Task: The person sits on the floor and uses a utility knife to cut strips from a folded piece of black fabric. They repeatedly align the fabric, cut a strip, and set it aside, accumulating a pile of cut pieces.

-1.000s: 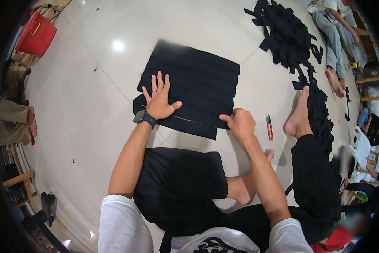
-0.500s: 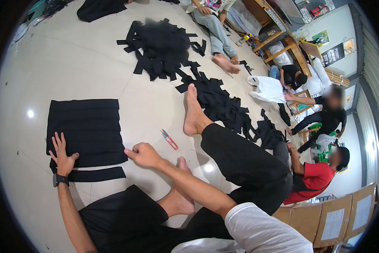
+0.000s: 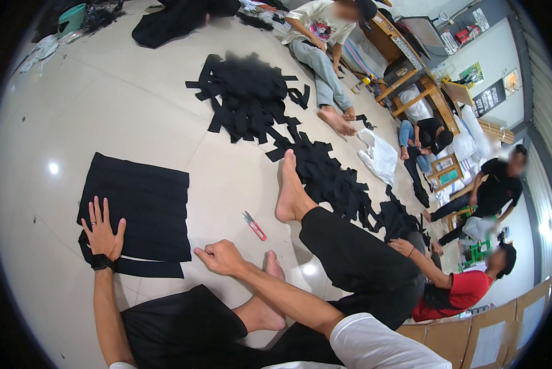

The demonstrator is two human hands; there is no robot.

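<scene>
My left hand lies flat with fingers spread on a black cloth panel, near its lower left. A separate black strip runs along the panel's lower edge, partly beneath that hand. My right hand is curled just beyond the panel's lower right corner; whatever its fingers may hold is hidden. Red-handled thread snips lie on the tiles to the right of the panel, above my right hand.
Piles of black strips stretch beside my bare foot. Several co-workers sit or stand on the right, one in red. A white bag, wooden furniture and cardboard line that side. A teal container stands top left.
The view has swung toward the right. My right hand has drawn slightly off the cloth's corner; my left hand stays on it. The white bag held up by a co-worker now rests lower, on the floor.
</scene>
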